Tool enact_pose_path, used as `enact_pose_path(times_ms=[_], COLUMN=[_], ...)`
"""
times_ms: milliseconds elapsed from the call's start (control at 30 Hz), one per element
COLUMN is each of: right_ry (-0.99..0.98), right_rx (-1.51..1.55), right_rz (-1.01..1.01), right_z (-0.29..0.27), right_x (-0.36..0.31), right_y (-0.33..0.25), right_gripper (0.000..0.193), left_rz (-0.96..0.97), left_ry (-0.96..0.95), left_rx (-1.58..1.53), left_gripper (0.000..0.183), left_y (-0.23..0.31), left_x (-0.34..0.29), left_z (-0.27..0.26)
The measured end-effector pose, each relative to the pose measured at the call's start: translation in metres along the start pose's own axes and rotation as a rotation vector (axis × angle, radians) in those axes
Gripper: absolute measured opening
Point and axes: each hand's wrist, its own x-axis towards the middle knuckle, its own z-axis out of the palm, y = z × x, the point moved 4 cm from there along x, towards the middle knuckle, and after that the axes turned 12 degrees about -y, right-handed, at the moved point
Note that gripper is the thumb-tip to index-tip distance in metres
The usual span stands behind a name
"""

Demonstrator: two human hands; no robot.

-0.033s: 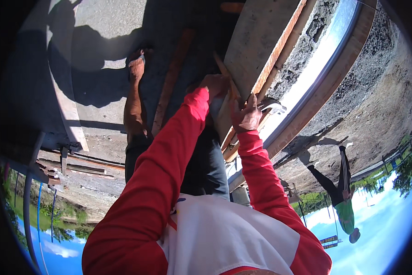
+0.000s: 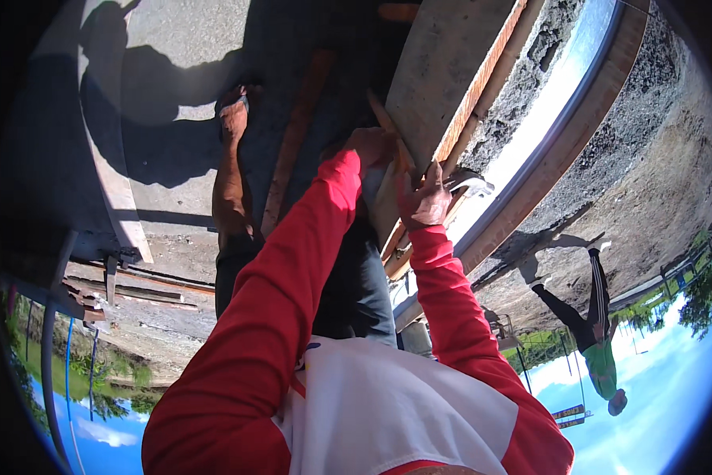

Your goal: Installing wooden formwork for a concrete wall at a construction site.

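Observation:
In shade at the centre, my left hand [image 2: 371, 147] is closed on a thin wooden strip [image 2: 387, 120], whose pointed end sticks out beyond the fingers. Close to its right, my right hand [image 2: 427, 199] is closed beside the edge of the boards, thumb or finger pointing away from me. A hammer's curved metal head [image 2: 471, 183] shows just right of that hand. Its handle is hidden, apparently within the grip. A long timber [image 2: 473, 93] with a sunlit edge runs away from the hands, alongside a broad flat panel [image 2: 443, 59].
My bare left leg [image 2: 231, 186] stretches out to the left, near a reddish plank [image 2: 296, 131] on the ground. A curved form board [image 2: 558, 150] borders rough concrete at right. Farther right, a person in green [image 2: 599, 364] stands on the dirt. Timber pieces [image 2: 138, 289] lie at left.
Both hands keep nearly the same place and grip. The person in green has shifted slightly to the right.

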Motion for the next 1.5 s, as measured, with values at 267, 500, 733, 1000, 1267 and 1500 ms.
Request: enact_pose_path(times_ms=[267, 500, 733, 1000, 1267, 1500], right_ry=[0.047, 0.017, -0.035, -0.144, -0.792, -0.44], right_rx=[0.062, 0.024, 0.053, 0.216, 0.691, 0.433], right_rz=[-0.032, -0.02, 0.0, 0.07, -0.011, 0.933], right_z=[0.001, 0.007, 0.011, -0.02, -0.07, 0.005], right_x=[0.009, 0.018, 0.018, 0.001, -0.176, -0.248], right_y=[-0.001, -0.001, 0.012, 0.024, 0.11, 0.271], right_gripper=[0.018, 0.03, 0.031, 0.052, 0.013, 0.024], left_rz=[-0.336, -0.171, -0.457, -0.17, 0.033, 0.053], left_ry=[0.101, -0.031, -0.016, -0.087, -0.347, -0.408], left_rx=[-1.026, -0.415, -0.542, 0.392, 1.383, 1.439], left_gripper=[0.008, 0.013, 0.018, 0.02, 0.022, 0.03], left_y=[-0.013, -0.016, -0.002, 0.051, 0.044, 0.047], left_x=[0.012, 0.02, 0.017, 0.016, 0.017, 0.018], left_z=[0.014, 0.009, 0.02, 0.009, 0.019, 0.024])
